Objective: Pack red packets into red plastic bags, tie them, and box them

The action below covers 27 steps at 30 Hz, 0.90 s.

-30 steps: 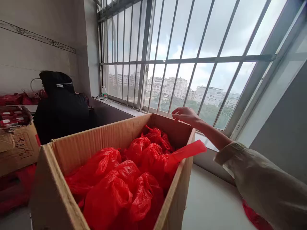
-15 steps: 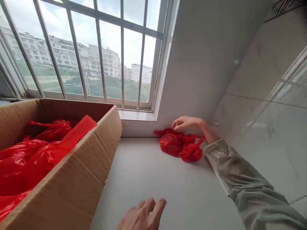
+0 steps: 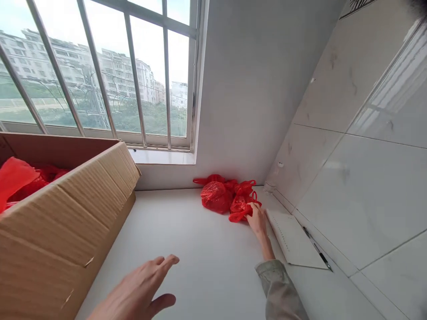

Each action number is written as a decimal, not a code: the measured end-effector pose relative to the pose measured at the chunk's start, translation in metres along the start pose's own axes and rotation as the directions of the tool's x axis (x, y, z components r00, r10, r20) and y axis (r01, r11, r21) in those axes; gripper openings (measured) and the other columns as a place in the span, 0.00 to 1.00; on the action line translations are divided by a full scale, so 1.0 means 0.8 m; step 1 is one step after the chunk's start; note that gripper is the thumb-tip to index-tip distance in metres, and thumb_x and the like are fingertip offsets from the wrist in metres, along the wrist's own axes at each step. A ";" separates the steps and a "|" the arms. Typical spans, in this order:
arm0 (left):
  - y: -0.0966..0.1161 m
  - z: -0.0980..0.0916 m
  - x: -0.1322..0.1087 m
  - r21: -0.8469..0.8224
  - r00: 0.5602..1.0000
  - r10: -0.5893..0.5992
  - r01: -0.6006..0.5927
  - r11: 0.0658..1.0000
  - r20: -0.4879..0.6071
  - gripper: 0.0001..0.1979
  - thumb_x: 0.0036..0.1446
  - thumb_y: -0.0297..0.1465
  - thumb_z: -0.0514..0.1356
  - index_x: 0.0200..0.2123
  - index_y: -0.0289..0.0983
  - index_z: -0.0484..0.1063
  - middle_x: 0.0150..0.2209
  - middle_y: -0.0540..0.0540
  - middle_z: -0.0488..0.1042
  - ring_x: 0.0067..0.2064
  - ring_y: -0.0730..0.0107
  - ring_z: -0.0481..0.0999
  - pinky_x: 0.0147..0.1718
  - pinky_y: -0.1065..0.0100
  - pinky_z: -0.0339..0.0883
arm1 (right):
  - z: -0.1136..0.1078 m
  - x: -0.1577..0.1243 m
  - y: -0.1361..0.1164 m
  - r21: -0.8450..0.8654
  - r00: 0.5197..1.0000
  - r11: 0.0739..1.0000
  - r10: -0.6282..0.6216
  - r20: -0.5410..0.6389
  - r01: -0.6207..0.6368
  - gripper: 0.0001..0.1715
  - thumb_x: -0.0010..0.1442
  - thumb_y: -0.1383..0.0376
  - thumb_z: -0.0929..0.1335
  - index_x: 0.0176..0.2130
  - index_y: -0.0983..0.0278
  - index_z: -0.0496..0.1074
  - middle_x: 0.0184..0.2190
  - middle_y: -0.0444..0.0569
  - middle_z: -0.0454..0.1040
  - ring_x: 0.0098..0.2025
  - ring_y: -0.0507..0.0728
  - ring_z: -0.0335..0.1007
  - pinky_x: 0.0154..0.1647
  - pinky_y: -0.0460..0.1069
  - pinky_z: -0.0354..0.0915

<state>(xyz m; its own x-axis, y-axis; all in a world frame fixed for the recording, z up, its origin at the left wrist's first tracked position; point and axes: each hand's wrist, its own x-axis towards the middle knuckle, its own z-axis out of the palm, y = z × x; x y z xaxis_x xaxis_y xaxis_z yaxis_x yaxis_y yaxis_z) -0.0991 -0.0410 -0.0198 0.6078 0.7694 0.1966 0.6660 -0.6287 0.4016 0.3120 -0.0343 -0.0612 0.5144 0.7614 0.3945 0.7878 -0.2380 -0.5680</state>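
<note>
Against the back wall, red plastic bags lie bunched on the white tabletop. My right hand is at the right-hand bag, its fingers closed on the red plastic; the fingertips are partly hidden by it. My left hand hovers over the table near the front, thumb and fingers apart, holding nothing. On the left stands an open cardboard box with more red bags inside.
A notebook lies on the table right of my right forearm, with a pen beside it along the tiled wall. A barred window is behind the box.
The view has turned to the right, bringing the notebook and pen into sight. My right hand has come down from above the bags onto the right-hand one. My left hand has spread its thumb and fingers.
</note>
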 end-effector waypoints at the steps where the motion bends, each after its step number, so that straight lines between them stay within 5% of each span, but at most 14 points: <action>1: 0.000 -0.005 0.004 0.002 1.000 -0.017 0.017 1.000 0.013 0.23 0.55 0.43 0.62 0.55 0.52 0.74 0.52 0.47 0.79 0.52 0.51 0.79 0.51 0.58 0.75 | -0.002 0.001 -0.001 0.026 1.000 0.999 -0.021 0.003 0.021 0.22 0.52 0.72 0.64 0.46 0.60 0.72 0.51 0.55 0.72 0.54 0.65 0.71 0.53 0.59 0.68; 7: 0.009 -0.037 0.024 -0.029 0.993 -0.089 0.092 0.995 0.083 0.20 0.58 0.42 0.61 0.53 0.49 0.72 0.52 0.47 0.78 0.50 0.57 0.79 0.50 0.61 0.74 | -0.033 0.004 -0.037 0.263 0.992 0.961 -0.109 0.061 0.089 0.17 0.52 0.67 0.66 0.44 0.61 0.72 0.47 0.51 0.75 0.50 0.61 0.73 0.54 0.56 0.67; 13: 0.031 -0.052 0.032 -0.073 0.999 -0.029 0.032 0.997 0.039 0.19 0.61 0.45 0.57 0.53 0.46 0.70 0.55 0.46 0.74 0.53 0.57 0.75 0.53 0.60 0.70 | -0.043 -0.028 -0.102 0.698 0.901 0.712 -0.352 0.254 0.082 0.17 0.55 0.67 0.66 0.46 0.58 0.73 0.56 0.48 0.71 0.58 0.59 0.68 0.51 0.51 0.70; 16: 0.042 -0.061 0.039 -0.097 0.997 -0.028 0.035 0.995 0.067 0.18 0.61 0.45 0.57 0.51 0.47 0.71 0.53 0.47 0.75 0.52 0.58 0.76 0.51 0.62 0.70 | -0.038 -0.044 -0.126 0.708 0.774 0.702 -0.488 0.403 0.074 0.25 0.56 0.70 0.65 0.52 0.56 0.72 0.58 0.47 0.70 0.60 0.59 0.66 0.54 0.54 0.69; 18: 0.046 -0.063 0.045 -0.112 0.992 -0.023 0.036 0.993 0.122 0.14 0.60 0.42 0.58 0.47 0.46 0.72 0.48 0.48 0.77 0.49 0.59 0.76 0.48 0.64 0.70 | -0.038 -0.050 -0.134 0.638 0.636 0.767 -0.529 0.562 0.074 0.29 0.57 0.71 0.64 0.57 0.55 0.70 0.58 0.47 0.72 0.60 0.59 0.67 0.56 0.56 0.67; 20: 0.048 -0.060 0.053 -0.114 0.986 -0.012 0.031 0.993 0.168 0.09 0.60 0.38 0.58 0.43 0.44 0.73 0.44 0.48 0.77 0.47 0.60 0.76 0.44 0.65 0.70 | -0.040 -0.055 -0.137 0.556 0.551 0.826 -0.508 0.662 0.094 0.29 0.58 0.70 0.65 0.58 0.55 0.70 0.58 0.47 0.72 0.58 0.60 0.68 0.56 0.57 0.67; 24: 0.047 -0.042 0.072 -0.086 0.974 -0.026 0.046 0.995 0.227 0.06 0.60 0.29 0.55 0.39 0.40 0.71 0.42 0.45 0.76 0.49 0.58 0.73 0.44 0.63 0.67 | -0.045 -0.062 -0.142 0.464 0.648 0.876 -0.432 0.627 0.136 0.20 0.63 0.63 0.65 0.55 0.56 0.72 0.55 0.47 0.75 0.56 0.59 0.70 0.55 0.56 0.66; 27: 0.050 -0.022 0.086 -0.101 0.967 -0.030 0.057 0.993 0.251 0.07 0.59 0.27 0.56 0.40 0.39 0.71 0.42 0.44 0.74 0.47 0.58 0.72 0.43 0.62 0.67 | -0.037 -0.069 -0.147 0.424 0.686 0.892 -0.406 0.603 0.155 0.24 0.61 0.59 0.68 0.57 0.56 0.71 0.56 0.48 0.73 0.57 0.60 0.68 0.57 0.56 0.64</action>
<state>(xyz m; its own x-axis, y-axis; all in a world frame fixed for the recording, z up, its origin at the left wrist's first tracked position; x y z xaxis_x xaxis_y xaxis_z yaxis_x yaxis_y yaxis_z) -0.0380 -0.0113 0.0258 0.6764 0.7351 -0.0467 0.6529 -0.5690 0.5001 0.2011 -0.0661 0.0053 -0.1712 0.9830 0.0659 0.6390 0.1617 -0.7520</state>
